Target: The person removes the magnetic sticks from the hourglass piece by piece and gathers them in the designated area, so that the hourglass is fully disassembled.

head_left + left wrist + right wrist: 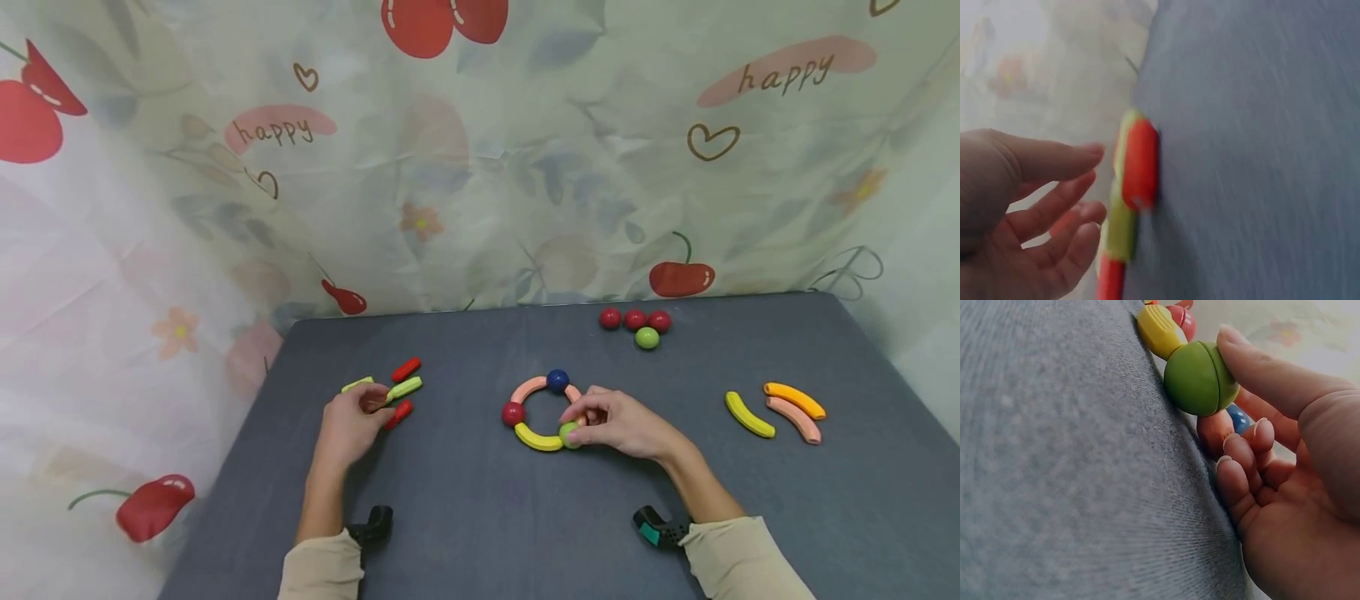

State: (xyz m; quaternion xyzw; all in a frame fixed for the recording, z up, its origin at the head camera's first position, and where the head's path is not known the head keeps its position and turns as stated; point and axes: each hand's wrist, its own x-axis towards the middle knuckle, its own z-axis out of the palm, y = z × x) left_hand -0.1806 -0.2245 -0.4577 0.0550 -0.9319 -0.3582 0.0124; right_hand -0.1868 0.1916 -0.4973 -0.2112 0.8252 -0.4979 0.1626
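Note:
A ring of curved pieces and balls lies mid-table: a yellow curved piece (538, 441), a red ball (513, 414), a pink curved piece (528, 388), a blue ball (557, 381), a second pink piece partly hidden by fingers, and a green ball (1192, 378). My right hand (626, 423) pinches that green ball at the ring's near right. My left hand (352, 425) hovers beside short sticks, a red stick (1140, 164) and a light green stick (406, 388) among them. Its thumb and fingers stand apart, with nothing visible between them in the left wrist view.
Three red balls (634, 320) and a loose green ball (647, 337) sit near the table's back edge. At the right lie a yellow curved piece (749, 415), an orange one (795, 400) and a pink one (794, 419). A patterned curtain (480, 167) hangs behind the grey table (480, 517).

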